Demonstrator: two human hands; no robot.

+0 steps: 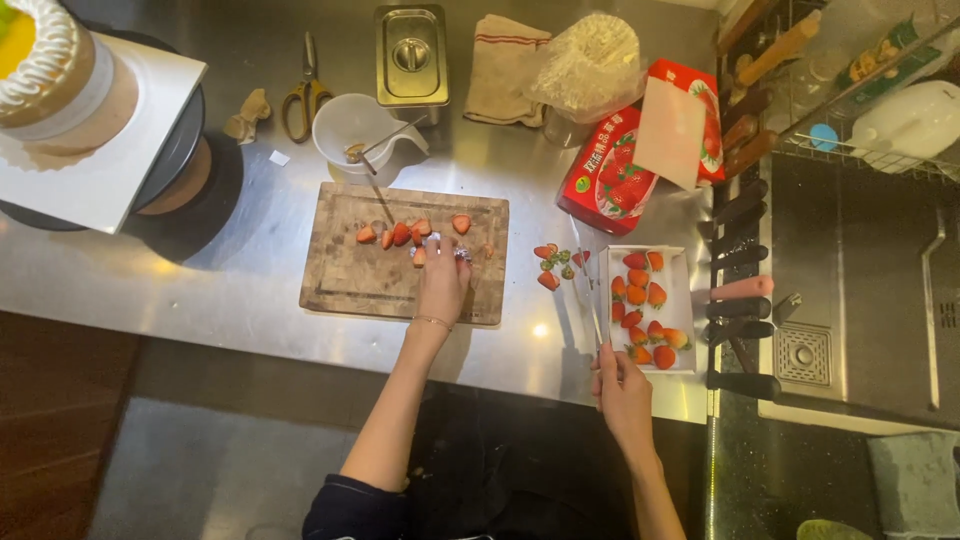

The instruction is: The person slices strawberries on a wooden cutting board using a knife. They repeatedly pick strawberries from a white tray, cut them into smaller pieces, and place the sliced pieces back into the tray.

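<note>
Strawberry pieces (400, 234) lie in a loose row along the far half of the wooden cutting board (350, 275), which sits on the steel worktop (250, 290). The left hand (441, 283) rests over the right end of that row, fingers curled down onto a piece; what exactly it pinches is hidden under the fingers, and I cannot tell how tight the grip is. The row's long axis runs left to right across the board. Right of the board, the right hand (620, 385) is closed around the handle of a knife (596, 318), whose thin blade points away from the person, toward the cut-off tops (556, 263) scattered beside the board. The blade is faint against the steel. Just right of the knife stands a white tray of whole strawberries (648, 305). Beyond the board sits a white jug (352, 130) holding a spoon.
</note>
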